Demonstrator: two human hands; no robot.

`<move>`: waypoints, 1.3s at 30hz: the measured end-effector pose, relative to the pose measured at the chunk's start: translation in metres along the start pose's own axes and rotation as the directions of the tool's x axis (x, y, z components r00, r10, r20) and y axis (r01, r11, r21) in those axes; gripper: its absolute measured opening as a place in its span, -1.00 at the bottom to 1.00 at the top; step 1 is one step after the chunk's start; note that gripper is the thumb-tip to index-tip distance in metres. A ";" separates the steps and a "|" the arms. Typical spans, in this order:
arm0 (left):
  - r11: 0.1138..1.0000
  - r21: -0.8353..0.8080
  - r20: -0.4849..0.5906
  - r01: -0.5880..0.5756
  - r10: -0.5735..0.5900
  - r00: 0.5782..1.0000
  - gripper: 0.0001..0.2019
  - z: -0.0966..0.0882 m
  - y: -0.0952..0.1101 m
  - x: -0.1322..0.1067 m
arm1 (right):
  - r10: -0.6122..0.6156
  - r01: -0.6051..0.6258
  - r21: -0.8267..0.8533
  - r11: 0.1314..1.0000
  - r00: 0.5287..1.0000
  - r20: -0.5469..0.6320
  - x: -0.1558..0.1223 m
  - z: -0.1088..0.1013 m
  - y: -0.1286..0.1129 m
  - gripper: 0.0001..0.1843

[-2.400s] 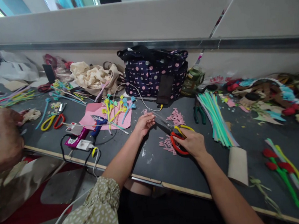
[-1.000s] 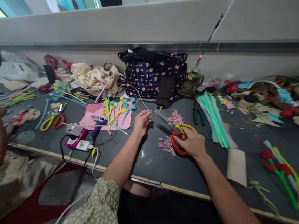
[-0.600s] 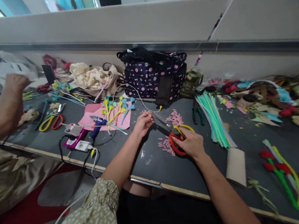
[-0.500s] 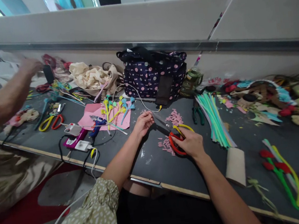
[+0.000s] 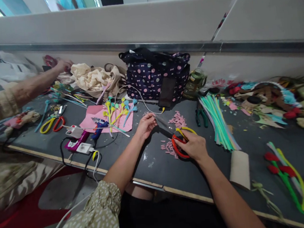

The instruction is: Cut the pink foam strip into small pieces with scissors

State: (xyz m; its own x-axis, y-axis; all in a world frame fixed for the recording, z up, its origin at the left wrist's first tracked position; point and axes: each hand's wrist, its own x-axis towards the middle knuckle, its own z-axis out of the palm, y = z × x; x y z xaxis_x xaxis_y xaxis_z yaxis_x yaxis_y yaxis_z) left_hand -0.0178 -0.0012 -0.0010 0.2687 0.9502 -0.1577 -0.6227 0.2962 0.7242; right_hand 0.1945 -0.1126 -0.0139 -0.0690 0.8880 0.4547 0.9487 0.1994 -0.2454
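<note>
My right hand (image 5: pixel 194 145) grips scissors (image 5: pixel 179 147) with red and yellow handles, their blades pointing up and left toward my other hand. The fingers of my left hand (image 5: pixel 147 124) are pinched together at the blade tips. Whatever they hold is too small to make out. Two heaps of short pink pieces lie on the dark table: one pink heap (image 5: pixel 177 119) beyond the scissors, another pink heap (image 5: pixel 169 149) just left of the handles.
Behind stands a dotted dark bag (image 5: pixel 148 75) with a phone (image 5: pixel 166 92) against it. Left are a pink sheet (image 5: pixel 90 114), a blue glue gun (image 5: pixel 99 128) and a power strip (image 5: pixel 81 144). Right lie pliers (image 5: pixel 201 116), fuzzy stems (image 5: pixel 218 122) and a cardboard tube (image 5: pixel 239 170). A co-worker's arm (image 5: pixel 38 83) reaches across the left.
The co-worker's arm at the left has swung to the right and now reaches toward the cloth pile at the back. My hands and the scissors have barely moved.
</note>
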 end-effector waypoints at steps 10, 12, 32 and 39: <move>0.999 0.033 0.032 -0.012 0.011 0.999 -0.67 -0.001 -0.002 0.001 | -0.012 0.012 -0.007 1.000 1.000 0.004 0.000 0.000 0.000 -0.53; 0.999 0.034 0.034 -0.011 0.009 0.999 -0.66 -0.001 -0.002 0.001 | -0.011 0.012 -0.003 1.000 1.000 0.014 0.000 0.000 0.001 -0.54; 0.999 -0.013 0.046 0.031 -0.031 0.998 -0.66 0.000 0.000 0.000 | -0.013 0.013 0.006 1.000 0.999 0.032 -0.002 0.005 0.006 -0.57; 0.999 -0.009 0.048 0.036 -0.036 0.998 -0.66 -0.001 -0.001 0.001 | -0.004 0.003 0.039 0.999 0.999 0.040 -0.001 0.002 0.003 -0.58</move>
State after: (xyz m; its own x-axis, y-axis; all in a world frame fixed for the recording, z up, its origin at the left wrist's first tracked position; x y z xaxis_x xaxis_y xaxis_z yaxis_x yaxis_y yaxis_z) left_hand -0.0181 -0.0007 -0.0025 0.3258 0.9333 -0.1513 -0.6191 0.3315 0.7119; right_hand 0.1972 -0.1121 -0.0164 -0.0852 0.9029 0.4214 0.9358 0.2177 -0.2772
